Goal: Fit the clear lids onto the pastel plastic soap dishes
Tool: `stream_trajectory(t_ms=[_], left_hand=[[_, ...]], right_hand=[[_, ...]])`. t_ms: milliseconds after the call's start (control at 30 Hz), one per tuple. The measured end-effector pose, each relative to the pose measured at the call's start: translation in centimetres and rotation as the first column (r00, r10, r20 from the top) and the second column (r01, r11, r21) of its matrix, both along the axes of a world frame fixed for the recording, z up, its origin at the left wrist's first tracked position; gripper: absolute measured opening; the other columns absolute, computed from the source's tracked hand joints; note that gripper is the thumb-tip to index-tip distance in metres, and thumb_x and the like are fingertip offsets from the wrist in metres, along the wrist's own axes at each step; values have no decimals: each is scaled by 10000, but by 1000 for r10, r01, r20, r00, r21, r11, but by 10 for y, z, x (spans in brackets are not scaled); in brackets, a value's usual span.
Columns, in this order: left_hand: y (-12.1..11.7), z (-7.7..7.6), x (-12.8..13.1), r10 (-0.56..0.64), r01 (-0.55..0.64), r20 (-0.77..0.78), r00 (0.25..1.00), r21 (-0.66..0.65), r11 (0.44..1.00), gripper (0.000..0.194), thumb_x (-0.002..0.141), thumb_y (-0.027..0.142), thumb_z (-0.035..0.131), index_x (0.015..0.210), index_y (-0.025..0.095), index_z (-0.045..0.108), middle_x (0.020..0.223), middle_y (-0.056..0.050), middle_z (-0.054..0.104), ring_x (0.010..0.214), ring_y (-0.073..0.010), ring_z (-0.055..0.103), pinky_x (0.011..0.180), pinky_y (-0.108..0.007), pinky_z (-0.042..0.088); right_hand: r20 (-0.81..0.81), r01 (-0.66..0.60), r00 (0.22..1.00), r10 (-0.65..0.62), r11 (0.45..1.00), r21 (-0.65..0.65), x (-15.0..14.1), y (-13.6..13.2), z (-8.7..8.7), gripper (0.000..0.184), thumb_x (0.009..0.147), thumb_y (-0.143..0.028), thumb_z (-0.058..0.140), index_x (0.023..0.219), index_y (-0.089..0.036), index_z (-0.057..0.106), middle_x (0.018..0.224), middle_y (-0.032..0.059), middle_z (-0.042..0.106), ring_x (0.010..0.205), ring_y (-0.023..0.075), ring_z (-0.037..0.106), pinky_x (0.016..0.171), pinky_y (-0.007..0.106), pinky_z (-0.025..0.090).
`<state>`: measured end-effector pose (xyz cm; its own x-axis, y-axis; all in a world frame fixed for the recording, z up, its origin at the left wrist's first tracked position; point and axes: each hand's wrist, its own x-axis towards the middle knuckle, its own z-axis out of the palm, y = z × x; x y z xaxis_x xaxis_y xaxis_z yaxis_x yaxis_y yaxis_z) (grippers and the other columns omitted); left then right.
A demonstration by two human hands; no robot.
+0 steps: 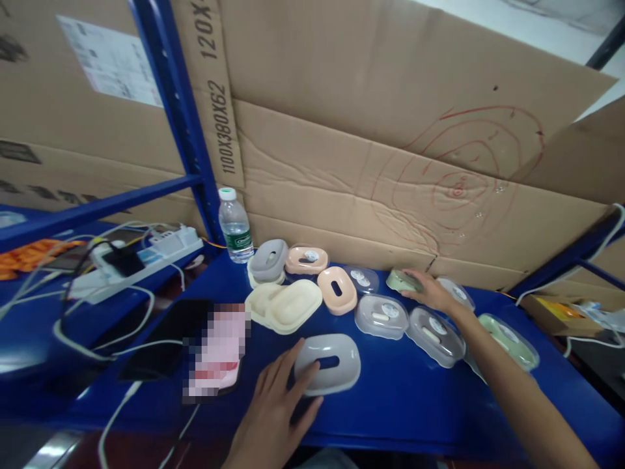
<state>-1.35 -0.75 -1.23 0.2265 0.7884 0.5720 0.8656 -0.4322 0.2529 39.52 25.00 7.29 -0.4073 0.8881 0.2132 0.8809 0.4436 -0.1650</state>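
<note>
My left hand (pixel 279 402) rests at the near side of a glossy grey oval soap dish (pixel 344 372) with a dark slot in its middle. Its fingers are spread, with the fingertips touching the dish's left part. At the back of the table, my right hand (pixel 430 292) reaches out and has its fingers and thumb closed about the edge of a green soap dish (pixel 398 281). Part of that dish is hidden by the fingers. Nearby lie a peach slotted dish (pixel 344 301), a grey dish under a clear cover (pixel 371 325) and another covered grey one (pixel 446 350).
Cream dishes (pixel 297 306) lie left of centre, and a water bottle (pixel 236 228) stands behind them. A phone (pixel 219 352) and a power strip (pixel 146 260) with loose cables are at left. A covered green dish (pixel 517 348) sits at right. Cardboard (pixel 312 156) walls the back.
</note>
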Motion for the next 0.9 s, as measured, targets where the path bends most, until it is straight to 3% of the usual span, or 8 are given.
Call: stream_trajectory(t_ms=[100,167,233,300,467,600,767,900], left_hand=[[1,4,3,-11,11,10,1000,-32,999,402,996,303,657,1396,346,650,1605,-89,498,1348,-325,592,1010,-501,603],[-1,5,2,-44,45,50,998,-20,999,393,1008,295,645,1399,339,645,1581,-80,523,1383,-318,565,1035,-484,599],[-5,4,-1,-77,73,139,987,32,997,408,1008,244,634,1407,329,636,1552,-77,541,1427,-316,527,1075,-467,581],[-11,0,-7,-71,42,267,961,114,993,446,996,183,619,1416,332,619,1543,-83,522,1453,-326,499,1115,-486,551],[-23,-7,-17,40,-165,498,866,210,964,493,1016,164,517,1472,351,533,1588,-100,393,1478,-331,457,1168,-570,485],[-26,-7,-18,36,-154,502,864,196,968,494,1033,175,480,1488,366,509,1598,-98,355,1487,-325,444,1181,-570,470],[-19,-8,-15,-30,-47,434,900,164,985,464,986,159,596,1405,359,598,1538,-90,446,1460,-336,475,1129,-516,527],[-9,-3,-7,-50,22,216,975,126,992,436,984,188,648,1396,329,626,1489,-109,542,1412,-350,528,1082,-514,548]], right_hand=[[83,73,993,-80,994,87,-27,-13,5,461,1027,-434,589,1404,-175,647,1526,210,579,1433,396,525,1154,638,409],[89,20,995,-32,991,129,-63,-28,11,432,1071,-420,514,1429,-207,629,1571,183,539,1489,373,460,1182,653,352],[81,-234,971,224,961,150,-112,-45,15,413,1090,-393,494,1458,-239,603,1573,140,549,1486,298,474,1197,551,370],[95,-461,887,451,876,142,-165,-60,14,411,1083,-355,529,1479,-254,575,1577,110,552,1491,258,465,1213,505,345],[177,-654,753,633,751,96,-250,-74,2,298,1074,-278,557,1342,-195,657,1401,139,680,1339,248,585,1174,493,356],[161,-630,776,609,744,224,-234,-99,-9,254,1089,-187,483,1203,-171,710,1160,121,759,1126,229,667,1093,461,424],[28,-537,827,561,774,335,-186,-181,-33,259,1047,-137,534,888,-205,727,954,59,772,971,214,697,1077,483,465],[-81,-467,864,496,852,235,-167,-234,-47,208,1057,-307,607,1206,-217,722,1106,57,798,1101,220,724,1159,480,463]])
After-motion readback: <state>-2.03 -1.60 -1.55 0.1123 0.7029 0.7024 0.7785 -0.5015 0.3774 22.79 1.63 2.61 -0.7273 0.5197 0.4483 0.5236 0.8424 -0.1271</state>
